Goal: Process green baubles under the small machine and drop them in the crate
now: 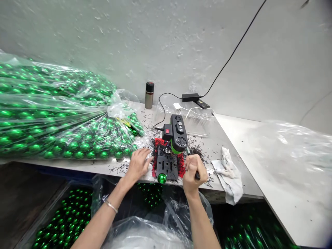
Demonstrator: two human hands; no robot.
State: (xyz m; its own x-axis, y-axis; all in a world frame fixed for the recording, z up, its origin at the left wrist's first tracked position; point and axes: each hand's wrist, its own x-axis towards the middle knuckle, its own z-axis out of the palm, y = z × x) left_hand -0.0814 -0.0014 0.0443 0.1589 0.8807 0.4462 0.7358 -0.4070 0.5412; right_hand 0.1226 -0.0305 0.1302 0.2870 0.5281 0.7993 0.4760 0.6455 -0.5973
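Observation:
In the head view my right hand (pixel 195 173) is closed around the black-tipped lever handle (pixel 197 175) of a small black press machine (pixel 178 133). My left hand (pixel 140 162) lies left of the machine, its fingers apart and reaching toward the edge of a clear plastic bag (pixel 120 110); I see nothing held in it. A shiny green ball (pixel 162 178) rests at the front edge of the machine's slotted base plate (pixel 168 166). What sits under the press head is hidden. Red material (pixel 181 165) shows on both sides of the plate.
The bag, full of green balls (pixel 64 145), covers the table's left side. Small black scraps (pixel 197 152) lie around the machine. Behind stand a flask (pixel 149 95) and a power adapter (pixel 190 97). A white rag (pixel 229 176) hangs at right. More green balls (pixel 67 214) fill containers below.

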